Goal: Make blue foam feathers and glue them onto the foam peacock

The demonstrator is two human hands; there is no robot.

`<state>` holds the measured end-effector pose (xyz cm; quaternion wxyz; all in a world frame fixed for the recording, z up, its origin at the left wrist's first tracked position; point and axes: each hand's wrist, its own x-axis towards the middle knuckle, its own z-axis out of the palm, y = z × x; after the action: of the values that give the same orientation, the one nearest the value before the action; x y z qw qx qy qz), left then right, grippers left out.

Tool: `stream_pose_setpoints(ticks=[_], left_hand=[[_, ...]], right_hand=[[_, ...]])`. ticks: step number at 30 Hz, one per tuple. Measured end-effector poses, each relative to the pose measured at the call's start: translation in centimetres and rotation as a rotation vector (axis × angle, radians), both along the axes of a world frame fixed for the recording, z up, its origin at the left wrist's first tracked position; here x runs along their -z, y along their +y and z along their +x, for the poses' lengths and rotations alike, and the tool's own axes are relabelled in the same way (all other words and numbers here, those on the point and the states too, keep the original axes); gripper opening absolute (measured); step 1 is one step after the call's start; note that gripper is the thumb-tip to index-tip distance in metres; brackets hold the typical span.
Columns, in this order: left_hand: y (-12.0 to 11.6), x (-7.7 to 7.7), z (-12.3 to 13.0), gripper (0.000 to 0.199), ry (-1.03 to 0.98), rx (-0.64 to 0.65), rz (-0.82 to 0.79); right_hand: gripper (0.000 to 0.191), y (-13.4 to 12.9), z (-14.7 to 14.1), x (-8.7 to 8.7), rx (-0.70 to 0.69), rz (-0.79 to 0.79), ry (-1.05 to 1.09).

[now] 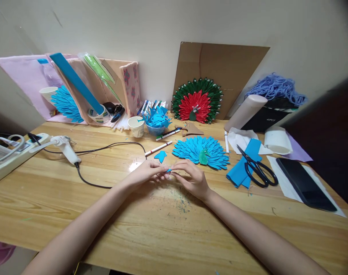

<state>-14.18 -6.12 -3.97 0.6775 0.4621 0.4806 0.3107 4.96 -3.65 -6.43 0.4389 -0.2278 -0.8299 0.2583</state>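
My left hand [151, 170] and my right hand [191, 176] meet over the wooden table, fingertips pinched together on a small blue paper piece [168, 170]. Most of that piece is hidden by the fingers. Just beyond them lie a few loose blue pointed cutouts [160, 156]. A blue layered paper peacock [202, 151] with a green body rests flat beyond my right hand. Farther back, a bowl [156, 129] is heaped with blue pointed cutouts [157, 117], beside a paper cup [136, 126].
Black-handled scissors [258, 170] lie on folded blue paper [243, 168] at right, near a phone [306, 183]. A white glue gun [65, 149] with its cable [85, 182] sits left, by a power strip [21, 154]. A red-green peacock [197, 101] leans against cardboard [220, 65].
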Motion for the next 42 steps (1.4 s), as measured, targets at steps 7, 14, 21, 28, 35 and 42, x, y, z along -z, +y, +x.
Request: stream_pose_setpoints(ticks=[7, 14, 21, 28, 35, 42], left_hand=[[0.2, 0.3, 0.3, 0.03, 0.147, -0.052, 0.179], [0.1, 0.5, 0.5, 0.031, 0.169, -0.067, 0.271], [-0.1, 0.5, 0.7, 0.032, 0.16, -0.081, 0.289], [0.0, 0.7, 0.9, 0.033, 0.165, -0.087, 0.304], [-0.2, 0.9, 1.0, 0.03, 0.15, -0.07, 0.272], [-0.2, 1.0, 1.1, 0.03, 0.206, -0.108, 0.309]], right_hand=[[0.013, 0.2, -0.2, -0.2, 0.023, -0.071, -0.02], [0.01, 0.1, -0.2, 0.0, 0.035, -0.12, -0.029], [0.007, 0.2, -0.4, 0.0, 0.065, -0.229, 0.01], [0.01, 0.2, -0.5, 0.3, 0.049, -0.387, 0.068], [0.007, 0.4, -0.6, 0.4, 0.048, -0.423, 0.092], [0.006, 0.4, -0.6, 0.4, 0.034, -0.458, 0.122]])
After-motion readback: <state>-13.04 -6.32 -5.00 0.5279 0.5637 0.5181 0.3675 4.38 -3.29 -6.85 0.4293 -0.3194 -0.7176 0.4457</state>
